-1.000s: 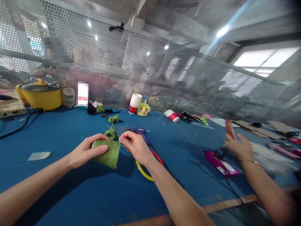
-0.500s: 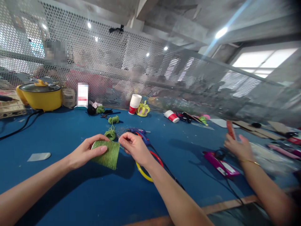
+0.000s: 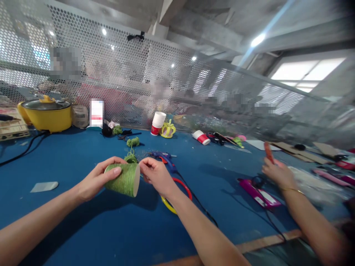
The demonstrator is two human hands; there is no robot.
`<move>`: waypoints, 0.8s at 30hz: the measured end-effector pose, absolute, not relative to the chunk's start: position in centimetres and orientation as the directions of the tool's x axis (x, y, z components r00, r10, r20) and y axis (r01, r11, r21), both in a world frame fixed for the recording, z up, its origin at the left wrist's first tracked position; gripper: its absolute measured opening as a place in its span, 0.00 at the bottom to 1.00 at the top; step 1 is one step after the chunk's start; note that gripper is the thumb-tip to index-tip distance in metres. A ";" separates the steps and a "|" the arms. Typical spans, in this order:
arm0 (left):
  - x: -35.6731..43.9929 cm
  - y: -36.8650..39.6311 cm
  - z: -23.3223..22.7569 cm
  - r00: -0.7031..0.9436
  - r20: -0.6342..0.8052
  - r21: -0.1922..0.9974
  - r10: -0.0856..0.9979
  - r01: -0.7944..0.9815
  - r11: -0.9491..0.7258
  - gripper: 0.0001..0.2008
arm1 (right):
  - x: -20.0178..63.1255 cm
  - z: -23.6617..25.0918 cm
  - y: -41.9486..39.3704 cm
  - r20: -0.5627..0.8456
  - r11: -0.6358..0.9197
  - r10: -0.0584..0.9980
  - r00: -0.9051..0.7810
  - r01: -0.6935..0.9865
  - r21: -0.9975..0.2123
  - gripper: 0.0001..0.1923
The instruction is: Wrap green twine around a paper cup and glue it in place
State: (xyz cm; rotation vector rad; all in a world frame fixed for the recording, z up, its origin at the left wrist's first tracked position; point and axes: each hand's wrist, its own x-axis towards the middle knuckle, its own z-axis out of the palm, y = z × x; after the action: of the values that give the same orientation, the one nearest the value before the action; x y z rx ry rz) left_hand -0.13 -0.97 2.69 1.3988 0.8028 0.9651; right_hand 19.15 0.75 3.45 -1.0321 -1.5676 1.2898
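Observation:
My left hand [image 3: 101, 177] is wrapped around a paper cup [image 3: 122, 181] covered in wound green yarn, with the thumb on top. The cup lies on its side in the air, its pale round end facing right. At the upper edge of that end, the fingers of my right hand [image 3: 155, 175] are pinched together on green yarn; the strand itself is mostly hidden. Just behind the cup lies a loose bundle of green yarn [image 3: 131, 158], with a smaller yarn skein [image 3: 133, 142] farther back. Under my right forearm are scissors with red and yellow handles [image 3: 169, 205].
A blue glue gun [image 3: 163, 156] lies behind my right hand, its cord running right. At right, a co-worker's hand [image 3: 279, 173] holds a reddish-brown object above a purple tool [image 3: 259, 194]. A yellow pot [image 3: 50, 116], stacked paper cups [image 3: 158, 123] and a tipped cup [image 3: 201, 137] line the mesh screen.
The yarn-covered cup has turned in my left hand, so its pale round end now shows. My right hand stays pinched beside it, nearly in the same place.

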 end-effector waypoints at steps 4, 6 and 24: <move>0.0 -1.1 2.7 0.392 0.086 0.988 0.916 -0.151 -0.028 0.20 | 19.1 3.2 0.8 0.103 0.133 0.948 -0.301 0.082 -0.988 0.14; 0.0 -1.0 2.7 0.365 0.096 0.987 0.926 -0.154 -0.041 0.20 | 19.1 3.1 0.8 0.105 0.139 0.948 -0.301 0.094 -0.986 0.13; -0.5 -0.7 2.7 0.458 0.313 0.797 0.832 0.350 -0.493 0.33 | 19.0 2.2 0.9 0.217 0.284 0.949 -0.230 0.323 -0.903 0.07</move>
State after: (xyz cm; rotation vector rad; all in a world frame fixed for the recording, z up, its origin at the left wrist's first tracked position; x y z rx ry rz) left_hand -0.46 -0.68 2.67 2.0494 0.9818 0.9387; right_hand 19.04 0.88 2.24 -1.1646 -1.7268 0.9520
